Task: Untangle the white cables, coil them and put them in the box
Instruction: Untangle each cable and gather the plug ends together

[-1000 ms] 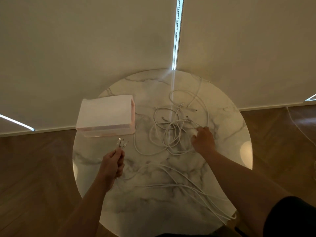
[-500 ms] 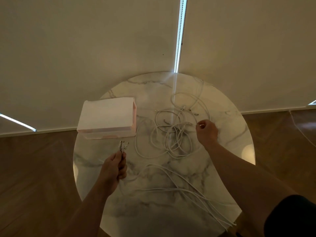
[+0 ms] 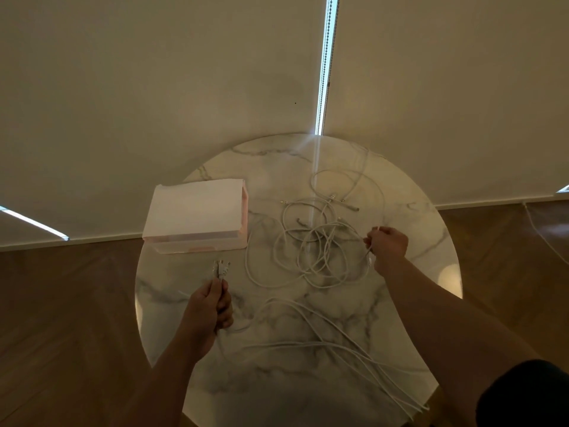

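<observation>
A tangle of white cables (image 3: 311, 241) lies on the round marble table (image 3: 277, 380), right of a pale pink box (image 3: 197, 215) with a white top. My left hand (image 3: 211, 306) is shut on a bundle of cable ends, their plugs (image 3: 221, 268) sticking up just below the box. Long straight strands (image 3: 338, 346) trail from that hand to the table's near right edge. My right hand (image 3: 386, 246) is at the tangle's right side, pinching a cable that runs back into the tangle.
The table stands against a wall of beige roller blinds, with a bright gap (image 3: 326, 66) between them. Wooden floor (image 3: 61, 318) surrounds the table. Another thin cable (image 3: 542, 229) lies on the floor at the far right.
My right hand closed on a cable at the tangle's right edge and lifted it up and to the right. The left hand kept holding the plug ends. The camera tilted slightly.
</observation>
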Demonstrator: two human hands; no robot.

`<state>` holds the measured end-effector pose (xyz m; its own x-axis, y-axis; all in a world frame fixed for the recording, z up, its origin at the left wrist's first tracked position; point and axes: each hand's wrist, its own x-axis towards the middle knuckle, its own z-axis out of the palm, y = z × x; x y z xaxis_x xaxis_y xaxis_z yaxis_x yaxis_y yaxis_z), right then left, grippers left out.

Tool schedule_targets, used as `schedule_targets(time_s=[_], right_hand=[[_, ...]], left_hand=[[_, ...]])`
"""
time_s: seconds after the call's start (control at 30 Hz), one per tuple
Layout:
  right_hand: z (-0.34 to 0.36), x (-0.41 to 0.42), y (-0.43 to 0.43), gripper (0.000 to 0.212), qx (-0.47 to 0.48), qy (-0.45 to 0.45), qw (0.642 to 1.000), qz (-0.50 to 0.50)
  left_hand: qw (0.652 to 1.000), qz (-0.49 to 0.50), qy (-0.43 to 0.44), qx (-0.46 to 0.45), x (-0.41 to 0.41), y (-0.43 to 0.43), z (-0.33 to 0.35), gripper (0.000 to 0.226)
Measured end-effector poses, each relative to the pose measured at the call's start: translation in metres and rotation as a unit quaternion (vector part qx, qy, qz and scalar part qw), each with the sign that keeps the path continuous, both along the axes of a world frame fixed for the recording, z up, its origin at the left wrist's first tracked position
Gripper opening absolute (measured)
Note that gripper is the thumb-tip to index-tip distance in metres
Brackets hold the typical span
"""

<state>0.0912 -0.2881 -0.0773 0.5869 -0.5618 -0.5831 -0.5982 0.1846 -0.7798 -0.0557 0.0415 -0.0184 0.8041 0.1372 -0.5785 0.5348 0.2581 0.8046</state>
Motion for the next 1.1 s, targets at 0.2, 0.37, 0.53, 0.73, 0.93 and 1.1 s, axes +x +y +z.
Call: schedule_targets(time_s=[0.2,0.37,0.53,0.73,0.93,1.1], right_hand=[[0.079,-0.019,0.044,0.026,-0.016,-0.201,0.965,0.170],[0.092,-0.093,0.088,0.025,-0.068,-0.179,0.824,0.533],[0.069,-0.148,0.105,0.024,-0.087,-0.115,0.763,0.630],[0.060,-0.153,0.105,0.020,-0.067,-0.172,0.863,0.470],[0.063,-0.163,0.108,0.016,-0.063,-0.186,0.847,0.495],[0.064,-0.167,0.107,0.015,-0.080,-0.158,0.846,0.503]], left_hand=[[0.998,0.034,-0.002,-0.061,0.007,-0.010,0.010,0.032],[0.984,0.058,-0.035,-0.165,0.020,-0.023,0.027,0.032],[0.974,0.018,-0.038,-0.223,0.025,-0.028,0.037,0.033],[0.992,0.092,-0.008,-0.083,0.017,-0.031,0.029,0.035],[0.981,0.058,0.057,-0.174,0.012,-0.033,0.031,0.034],[0.976,0.021,0.030,-0.215,0.011,-0.039,0.047,0.035]])
